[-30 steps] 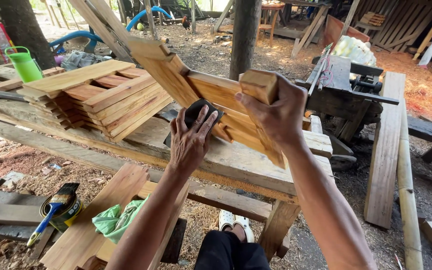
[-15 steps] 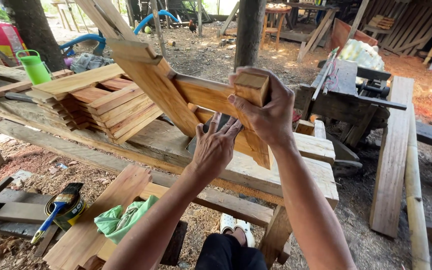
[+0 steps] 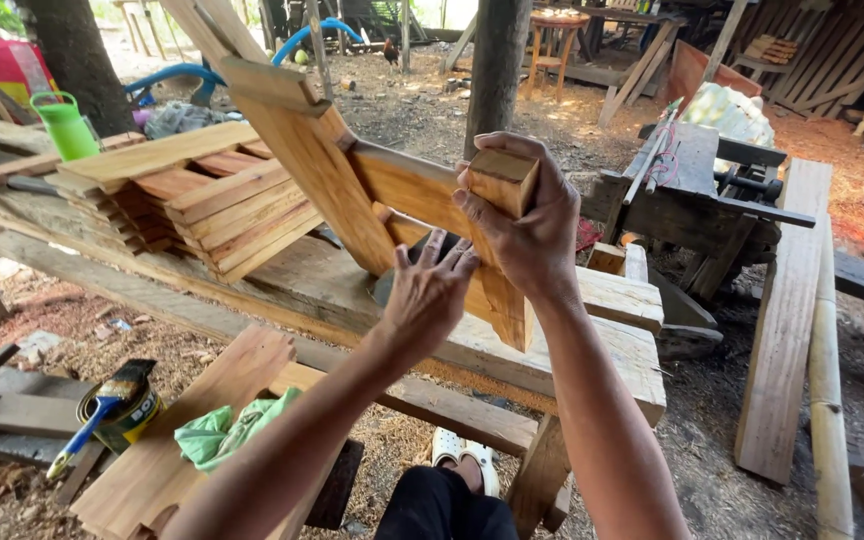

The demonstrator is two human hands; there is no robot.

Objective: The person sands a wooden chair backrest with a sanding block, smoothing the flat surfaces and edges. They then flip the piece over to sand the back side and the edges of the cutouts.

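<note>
A wooden frame (image 3: 352, 190) of warm orange-brown boards is seen propped on a rough workbench (image 3: 602, 350). It is made of smooth, planed pieces: one wide board slants from the upper left down toward the middle of the bench, a short crosspiece is fixed across its upper end, and two rails branch off it to the right. The long axis of the upper rail runs from the wide board toward the viewer's right and slightly upward, and it ends in a square-cut block end (image 3: 504, 180) that faces the camera, paler on its end grain.

The right hand (image 3: 527, 225) is clamped around that rail just behind the block end, with the fingers wrapped over the top and the thumb on the near side. The left hand (image 3: 430, 295) is held with its fingers spread apart and pressed flat against the lower rail, gripping nothing. A dark rounded thing is partly hidden behind this hand; what it is cannot be told.

To the left on the bench, a stack of short boards (image 3: 202, 200) is laid, and a green watering can (image 3: 67, 125) stands beyond it. Lower down, a paint tin with a blue-handled brush (image 3: 112, 415) and a green cloth (image 3: 227, 430) rest on planks near the ground.
</note>
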